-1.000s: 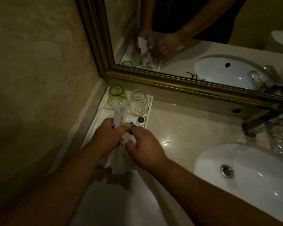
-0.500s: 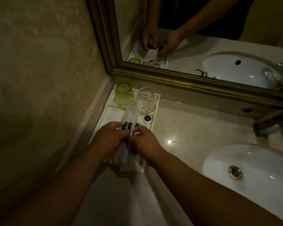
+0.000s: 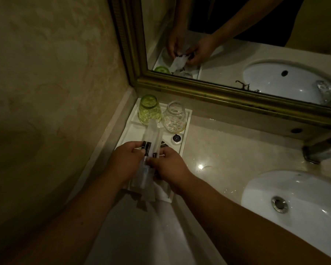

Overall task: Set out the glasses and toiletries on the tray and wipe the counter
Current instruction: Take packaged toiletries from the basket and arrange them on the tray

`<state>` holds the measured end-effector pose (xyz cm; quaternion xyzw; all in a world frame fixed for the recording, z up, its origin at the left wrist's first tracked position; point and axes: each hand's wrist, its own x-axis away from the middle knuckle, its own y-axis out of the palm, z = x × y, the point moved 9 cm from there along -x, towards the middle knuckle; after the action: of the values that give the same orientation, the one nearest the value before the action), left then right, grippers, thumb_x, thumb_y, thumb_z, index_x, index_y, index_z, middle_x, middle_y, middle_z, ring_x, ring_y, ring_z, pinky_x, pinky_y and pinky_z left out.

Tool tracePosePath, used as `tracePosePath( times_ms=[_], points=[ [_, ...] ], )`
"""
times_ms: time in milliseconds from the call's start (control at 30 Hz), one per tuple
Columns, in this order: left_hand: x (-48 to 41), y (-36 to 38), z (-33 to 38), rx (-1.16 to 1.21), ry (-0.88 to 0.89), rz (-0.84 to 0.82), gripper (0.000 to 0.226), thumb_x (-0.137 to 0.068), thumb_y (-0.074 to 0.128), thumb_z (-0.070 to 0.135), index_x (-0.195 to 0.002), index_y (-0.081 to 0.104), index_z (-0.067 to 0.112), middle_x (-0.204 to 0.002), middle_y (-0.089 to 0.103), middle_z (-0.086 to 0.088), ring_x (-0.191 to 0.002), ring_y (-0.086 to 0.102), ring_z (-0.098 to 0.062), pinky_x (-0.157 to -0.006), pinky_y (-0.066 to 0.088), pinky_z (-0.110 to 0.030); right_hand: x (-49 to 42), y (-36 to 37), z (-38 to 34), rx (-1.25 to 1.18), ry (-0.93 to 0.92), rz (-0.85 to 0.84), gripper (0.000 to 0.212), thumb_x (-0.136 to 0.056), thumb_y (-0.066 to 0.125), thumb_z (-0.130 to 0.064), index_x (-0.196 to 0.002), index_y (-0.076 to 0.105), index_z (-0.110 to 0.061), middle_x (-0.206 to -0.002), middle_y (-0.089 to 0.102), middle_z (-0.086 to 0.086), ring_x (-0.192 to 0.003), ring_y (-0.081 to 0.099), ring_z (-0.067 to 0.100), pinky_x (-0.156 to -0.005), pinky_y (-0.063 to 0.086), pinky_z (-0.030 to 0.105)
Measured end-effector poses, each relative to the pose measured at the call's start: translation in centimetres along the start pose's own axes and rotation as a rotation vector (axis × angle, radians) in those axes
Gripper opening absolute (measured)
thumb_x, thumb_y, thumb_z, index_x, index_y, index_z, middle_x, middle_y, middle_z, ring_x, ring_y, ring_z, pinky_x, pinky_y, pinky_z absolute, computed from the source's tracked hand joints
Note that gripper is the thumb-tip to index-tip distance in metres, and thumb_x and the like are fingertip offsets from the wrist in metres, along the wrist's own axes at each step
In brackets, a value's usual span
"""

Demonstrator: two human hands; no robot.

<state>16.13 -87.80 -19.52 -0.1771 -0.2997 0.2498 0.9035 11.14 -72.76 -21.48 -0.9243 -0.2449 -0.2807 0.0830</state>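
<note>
your left hand [image 3: 127, 161] and right hand [image 3: 170, 166] are both closed around a bundle of long white toiletry packets [image 3: 151, 142], pinching them near the dark printed bands, with the far ends pointing toward the glasses and the near ends hanging past the front edge of the white tray [image 3: 186, 134]. the tray sits on the worktop [image 3: 227, 150] in the corner by the wall, and the green glass [image 3: 149, 111] and clear glass [image 3: 175, 119] already stand upside down side by side at its far end, with a small round dark-capped item [image 3: 176, 138] just in front of the clear one. the step in hand looks like laying the packets down in the near part of the tray. to do it well, square the packets between your fingers first so their edges line up, then lower them flat, parallel to the tray's long side, keeping the far tips short of the glasses so you don't knock them. whether something already lies beneath your hands is hard to tell in this dim light. the wiping is probably ahead of you.
</note>
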Motion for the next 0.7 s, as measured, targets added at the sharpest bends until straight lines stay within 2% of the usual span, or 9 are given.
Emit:
tracePosePath(
  times_ms=[100, 167, 233, 333, 400, 500, 567, 633, 700],
  points=[
    [0.1, 0.1, 0.0, 0.078, -0.031, -0.022, 0.033, -0.089, 0.062, 0.030, -0.119, 0.074, 0.031, -0.112, 0.076, -0.001, -0.104, 0.071, -0.025, -0.096, 0.057, -0.050, 0.0, 0.1, -0.6, 0.021, -0.033, -0.007, 0.030, -0.088, 0.077, -0.014, -0.112, 0.064, -0.003, -0.101, 0.073, 0.023, -0.068, 0.067, 0.021, -0.048, 0.052, 0.028],
    [0.1, 0.1, 0.1, 0.101, -0.024, -0.022, 0.030, -0.074, 0.068, 0.048, -0.101, 0.074, 0.039, -0.101, 0.078, 0.004, -0.097, 0.074, -0.019, -0.089, 0.059, -0.043, 0.0, 0.0, -0.9, 0.038, -0.056, -0.005, 0.027, -0.086, 0.077, -0.015, -0.109, 0.067, -0.005, -0.099, 0.074, 0.021, -0.072, 0.070, 0.022, -0.050, 0.053, 0.029],
    [0.0, 0.1, 0.2, 0.095, 0.005, -0.024, 0.027, -0.066, 0.074, 0.052, -0.091, 0.072, 0.042, -0.089, 0.079, 0.005, -0.087, 0.076, -0.016, -0.082, 0.060, -0.039, -0.1, 0.2, -1.2, 0.039, -0.087, -0.014, 0.027, -0.084, 0.079, -0.018, -0.108, 0.071, -0.009, -0.097, 0.076, 0.016, -0.081, 0.075, 0.025, -0.062, 0.059, 0.034],
    [0.0, 0.2, 0.6, 0.076, 0.033, -0.038, 0.007, -0.079, 0.073, 0.040, -0.085, 0.073, 0.044, -0.089, 0.079, 0.006, -0.090, 0.075, -0.018, -0.089, 0.060, -0.047, -0.3, 0.3, -1.1, 0.050, -0.119, -0.016, 0.027, -0.082, 0.083, -0.021, -0.108, 0.075, -0.020, -0.098, 0.079, 0.006, -0.090, 0.076, 0.023, -0.084, 0.062, 0.044],
    [-0.1, 0.0, 0.9, 0.006, 0.066, -0.023, 0.015, -0.089, 0.068, 0.032, -0.078, 0.073, 0.041, -0.091, 0.078, 0.005, -0.092, 0.073, -0.021, -0.091, 0.058, -0.047, -0.4, 0.0, -0.7, 0.058, -0.110, 0.001, 0.023, -0.081, 0.083, -0.022, -0.102, 0.075, -0.026, -0.098, 0.080, 0.001, -0.090, 0.076, 0.019, -0.088, 0.062, 0.043],
    [-0.1, -0.4, 1.1, -0.115, 0.061, 0.013, 0.013, -0.097, 0.063, 0.029, -0.096, 0.076, 0.027, -0.100, 0.075, -0.003, -0.095, 0.070, -0.025, -0.090, 0.056, -0.044, -0.6, -0.4, 0.1, 0.060, -0.045, 0.016, 0.024, -0.082, 0.080, -0.017, -0.104, 0.076, -0.022, -0.101, 0.079, 0.004, -0.093, 0.076, 0.023, -0.091, 0.060, 0.048],
    [-0.3, -1.1, 1.1, -0.185, 0.045, 0.059, 0.021, -0.098, 0.062, 0.029, -0.109, 0.075, 0.017, -0.104, 0.074, -0.008, -0.095, 0.068, -0.027, -0.088, 0.055, -0.040, -0.7, -0.4, 0.3, 0.083, -0.023, 0.023, 0.027, -0.080, 0.077, -0.015, -0.107, 0.075, -0.021, -0.102, 0.078, 0.006, -0.093, 0.075, 0.025, -0.090, 0.061, 0.049],
    [-0.3, -1.9, 1.1, -0.304, 0.041, 0.117, 0.023, -0.098, 0.062, 0.030, -0.115, 0.072, 0.018, -0.106, 0.072, -0.008, -0.093, 0.066, -0.028, -0.086, 0.054, -0.040, -0.8, -0.4, 0.5, 0.083, -0.007, 0.025, 0.029, -0.080, 0.076, -0.014, -0.108, 0.074, -0.019, -0.101, 0.077, 0.006, -0.089, 0.075, 0.025, -0.082, 0.064, 0.044],
    [-0.2, -2.5, 1.3, -0.401, 0.076, 0.159, 0.029, -0.096, 0.066, 0.029, -0.124, 0.064, 0.022, -0.108, 0.073, -0.008, -0.094, 0.068, -0.030, -0.086, 0.057, -0.045, -0.8, -0.5, 0.7, 0.087, 0.010, 0.027, 0.027, -0.081, 0.076, -0.014, -0.107, 0.074, -0.019, -0.097, 0.077, 0.007, -0.083, 0.076, 0.023, -0.071, 0.064, 0.037]
  ],
)
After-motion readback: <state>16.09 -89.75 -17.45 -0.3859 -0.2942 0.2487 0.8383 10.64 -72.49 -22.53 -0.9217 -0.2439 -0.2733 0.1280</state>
